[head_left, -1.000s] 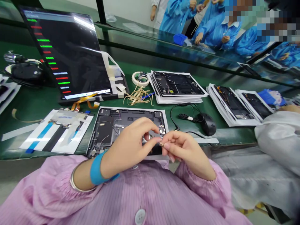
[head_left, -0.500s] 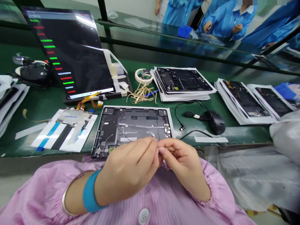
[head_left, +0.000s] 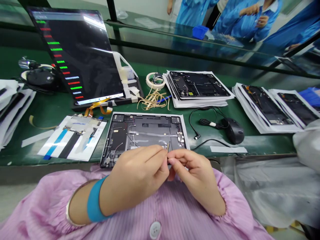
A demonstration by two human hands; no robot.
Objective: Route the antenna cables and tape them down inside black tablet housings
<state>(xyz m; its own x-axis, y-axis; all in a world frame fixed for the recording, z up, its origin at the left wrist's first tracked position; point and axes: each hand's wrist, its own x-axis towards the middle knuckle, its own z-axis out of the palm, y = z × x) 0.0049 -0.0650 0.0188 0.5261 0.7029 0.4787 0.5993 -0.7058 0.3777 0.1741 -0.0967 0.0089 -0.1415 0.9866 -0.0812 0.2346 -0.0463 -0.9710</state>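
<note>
My left hand (head_left: 142,178) and my right hand (head_left: 192,178) meet fingertip to fingertip at the front edge of an open tablet or laptop housing (head_left: 147,125). Both are closed in a pinch. Between the fingertips sits something small and thin that I cannot make out. The dark housing lies flat on a white sheet, with thin cables and a long grey ribbon cable (head_left: 155,134) across its inside. My hands hide its near right part. A blue band (head_left: 96,200) is around my left wrist.
A lit screen (head_left: 80,60) leans at the back left, wired to a circuit board (head_left: 81,124). Behind the housing are a tape roll (head_left: 148,80) and loose tan strips (head_left: 153,100). Stacked housings (head_left: 200,85), a mouse (head_left: 234,130) and cables lie right. People in blue work across the bench.
The view has shifted slightly, so the bench things appear a little further right. My hands stay pinched together at nearly the same spot. Across the bench, a person's hands have risen.
</note>
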